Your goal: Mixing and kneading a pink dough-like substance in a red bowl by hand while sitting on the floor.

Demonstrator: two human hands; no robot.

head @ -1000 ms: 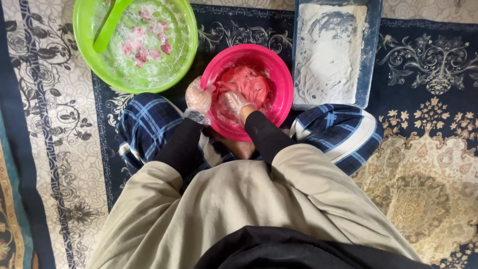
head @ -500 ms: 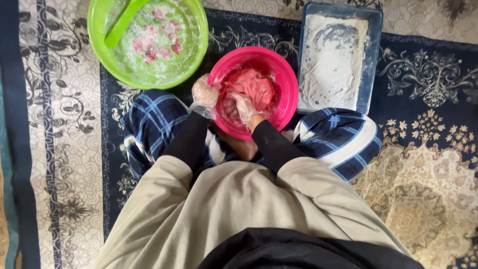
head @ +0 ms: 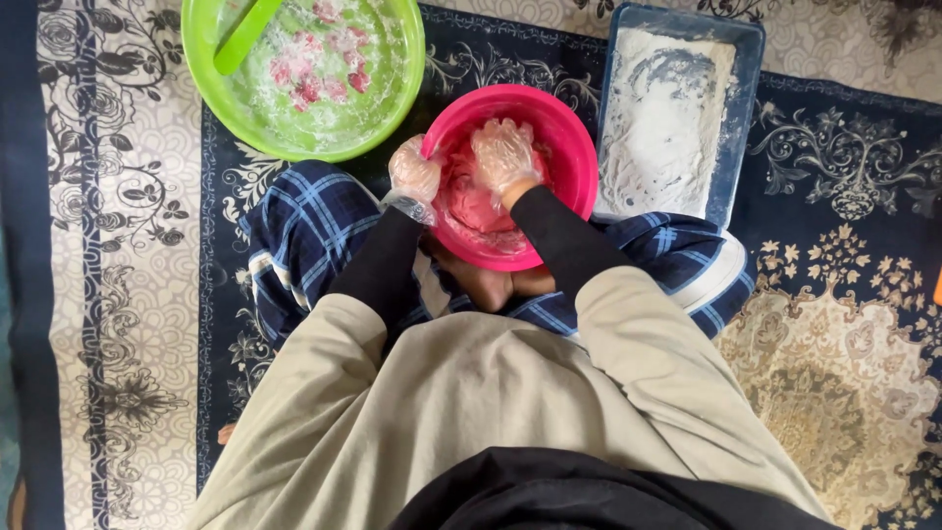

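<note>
A pink bowl (head: 574,147) sits between my crossed legs and holds a mass of pink minced mixture (head: 471,201). My right hand (head: 503,152), in a thin clear plastic glove, is pressed down into the mixture with curled fingers. On the bowl's left rim rests my left hand (head: 414,174), also gloved, gripping the edge.
A green bowl (head: 392,108) at the upper left holds floured pink pieces (head: 319,69) and a green utensil (head: 245,34). At the upper right is a blue rectangular tray (head: 731,147) of white flour. Patterned rugs cover the floor around my plaid-trousered legs.
My right hand has pushed further into the mixture, towards the bowl's far side. The left hand stays on the rim. The camera view has shifted slightly.
</note>
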